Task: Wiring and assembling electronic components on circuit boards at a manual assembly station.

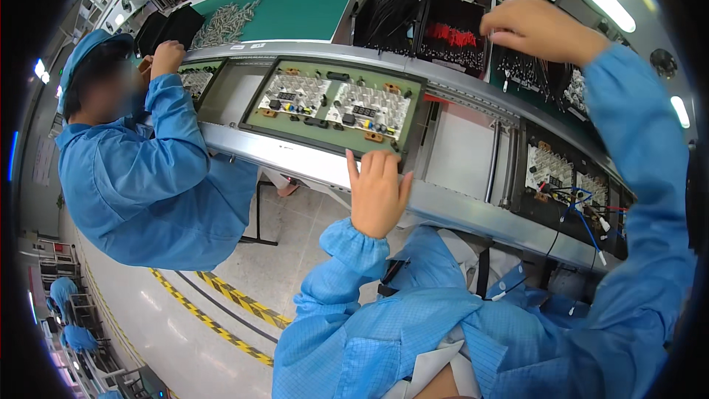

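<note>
My left hand (pixel 378 196) lies open with its fingers spread, its fingertips at the near edge of a green fixture tray (pixel 284 127). In that tray sit two white circuit boards, the left board (pixel 295 94) and the right board (pixel 369 111), each with a dark display and small parts. Up at the right, my right hand (pixel 543 29) hangs over the wire bins with its fingers loosely bent and the thumb apart. Nothing shows between them. Just left of it is a bin of red-ended wires (pixel 452 35); black wires (pixel 517 66) lie below it.
Black cables with white connectors (pixel 391 0) fill a bin at the back. Metal parts (pixel 225 24) are heaped on a green mat (pixel 303 18). A co-worker (pixel 148 170) in blue sits at the left. Another fixture (pixel 535 151) with wired boards stands on the rail at right.
</note>
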The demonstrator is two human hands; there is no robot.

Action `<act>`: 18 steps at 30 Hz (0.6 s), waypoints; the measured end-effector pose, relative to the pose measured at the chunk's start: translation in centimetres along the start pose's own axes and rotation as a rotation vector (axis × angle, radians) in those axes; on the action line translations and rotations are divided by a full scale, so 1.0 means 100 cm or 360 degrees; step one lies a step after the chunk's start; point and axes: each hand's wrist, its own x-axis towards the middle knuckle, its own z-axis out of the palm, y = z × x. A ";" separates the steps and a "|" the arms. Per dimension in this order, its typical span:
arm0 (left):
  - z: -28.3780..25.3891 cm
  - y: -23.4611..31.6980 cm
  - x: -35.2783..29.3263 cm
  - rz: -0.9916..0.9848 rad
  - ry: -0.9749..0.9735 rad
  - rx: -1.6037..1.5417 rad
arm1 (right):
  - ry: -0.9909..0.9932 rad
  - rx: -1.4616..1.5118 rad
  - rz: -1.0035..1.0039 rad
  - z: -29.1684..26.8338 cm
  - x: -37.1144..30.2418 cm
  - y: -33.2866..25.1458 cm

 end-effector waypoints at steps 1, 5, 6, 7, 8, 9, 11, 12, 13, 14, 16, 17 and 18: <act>-0.005 0.003 0.001 0.0002 0.0009 -0.0022 | -0.0183 -0.0044 0.0138 0.011 0.019 0.009; -0.024 0.009 0.006 0.0093 -0.0051 -0.0153 | -0.0396 -0.0356 0.0108 0.045 0.081 0.035; -0.026 0.007 0.007 0.0118 -0.0077 -0.0174 | -0.0403 -0.0274 0.0103 0.055 0.095 0.043; -0.030 0.008 0.008 0.0139 -0.0115 -0.0205 | -0.0423 -0.0184 0.0100 0.061 0.106 0.046; -0.035 0.010 0.010 0.0134 -0.0166 -0.0196 | -0.0434 -0.0160 0.0146 0.067 0.116 0.050; -0.041 0.010 0.011 0.0130 -0.0163 -0.0203 | -0.0442 -0.0166 0.0144 0.068 0.125 0.051; -0.051 0.010 0.015 0.0266 -0.0258 -0.0233 | -0.0406 -0.0121 0.0282 0.068 0.139 0.056; -0.057 0.008 0.021 0.0371 -0.0245 -0.0234 | -0.0402 -0.0135 0.0286 0.065 0.143 0.060; -0.065 0.004 0.030 0.0381 -0.0233 -0.0236 | -0.0273 -0.0200 0.0201 0.060 0.143 0.066; -0.074 -0.004 0.042 0.0492 -0.0430 -0.0333 | -0.0143 -0.0265 0.0117 0.055 0.143 0.072; -0.087 -0.032 0.073 0.0750 -0.0562 -0.0593 | -0.0039 -0.0240 0.0063 0.049 0.151 0.072; -0.103 -0.035 0.094 0.0740 -0.0546 -0.0552 | 0.0039 -0.0195 0.0021 0.048 0.151 0.072; -0.111 -0.042 0.118 0.0754 -0.0457 -0.0525 | 0.0046 -0.0201 0.0016 0.046 0.153 0.072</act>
